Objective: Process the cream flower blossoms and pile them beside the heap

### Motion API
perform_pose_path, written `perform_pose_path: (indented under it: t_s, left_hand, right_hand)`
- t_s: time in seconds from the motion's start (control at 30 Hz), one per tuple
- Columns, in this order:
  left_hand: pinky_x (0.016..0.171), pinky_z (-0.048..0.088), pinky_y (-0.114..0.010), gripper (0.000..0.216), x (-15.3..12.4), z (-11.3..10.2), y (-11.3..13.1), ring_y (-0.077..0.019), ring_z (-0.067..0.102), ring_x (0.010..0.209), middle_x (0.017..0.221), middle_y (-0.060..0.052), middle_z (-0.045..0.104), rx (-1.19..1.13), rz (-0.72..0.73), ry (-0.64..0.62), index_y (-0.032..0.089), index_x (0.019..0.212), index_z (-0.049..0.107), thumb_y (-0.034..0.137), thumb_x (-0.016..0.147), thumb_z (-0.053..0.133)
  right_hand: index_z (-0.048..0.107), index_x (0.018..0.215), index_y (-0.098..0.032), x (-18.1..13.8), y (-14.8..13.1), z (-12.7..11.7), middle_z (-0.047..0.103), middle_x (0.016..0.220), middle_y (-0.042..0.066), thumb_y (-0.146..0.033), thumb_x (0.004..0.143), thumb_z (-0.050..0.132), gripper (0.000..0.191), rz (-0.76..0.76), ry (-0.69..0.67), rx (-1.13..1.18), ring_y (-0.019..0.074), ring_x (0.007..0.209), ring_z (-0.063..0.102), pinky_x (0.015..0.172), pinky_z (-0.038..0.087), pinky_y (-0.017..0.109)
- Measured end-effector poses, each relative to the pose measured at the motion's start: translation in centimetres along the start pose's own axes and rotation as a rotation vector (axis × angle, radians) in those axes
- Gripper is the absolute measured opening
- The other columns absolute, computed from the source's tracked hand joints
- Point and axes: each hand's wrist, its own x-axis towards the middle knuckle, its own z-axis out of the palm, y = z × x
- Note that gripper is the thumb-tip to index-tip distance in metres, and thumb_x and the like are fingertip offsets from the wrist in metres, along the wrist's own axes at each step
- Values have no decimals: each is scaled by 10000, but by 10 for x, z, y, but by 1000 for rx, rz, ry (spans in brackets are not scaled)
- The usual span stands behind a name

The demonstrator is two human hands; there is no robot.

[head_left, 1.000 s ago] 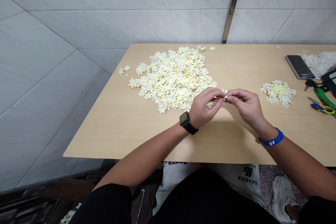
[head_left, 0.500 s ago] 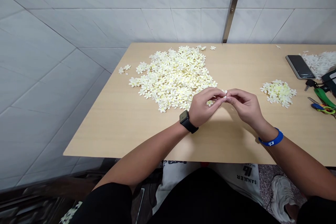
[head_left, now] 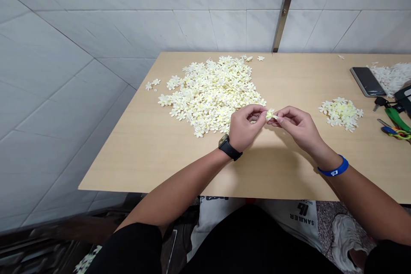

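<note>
Between my two hands is a small pale-yellow artificial flower [head_left: 270,114]. My left hand [head_left: 246,125], with a black watch at the wrist, pinches one side of it. From the other side my right hand [head_left: 297,127], wearing a blue wristband, grips its edge with thumb and fingers. Just behind my left hand spreads a large pile of white and yellow flowers [head_left: 212,94], partly covered by that hand. A smaller heap of such flowers [head_left: 341,113] lies to the right of my right hand.
At the table's right are a phone [head_left: 367,81], a pile of thin white pieces [head_left: 394,76], a green-handled tool [head_left: 397,119] and small scissors [head_left: 396,132]. Loose flowers lie left of the large pile. A tiled wall [head_left: 205,8] stands behind the table [head_left: 138,150].
My hands have drawn slightly apart, and the flower between them now shows more fully, its yellow side visible. My left hand moved a little left. The piles have stayed put.
</note>
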Motion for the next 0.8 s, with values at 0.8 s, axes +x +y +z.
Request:
perform_pose_path:
  t_s: [0.8]
  left_hand:
    - [594,538,-206,65,5,0,-4,-106,663,681,820,-35,717,-24,-38,-11,164,880,690,205,880,639]
  right_hand:
    - [653,741,-245,-14,-32,-145,678,725,58,-212,861,684,128,-26,528,-1061,195,664,602,661,434,365]
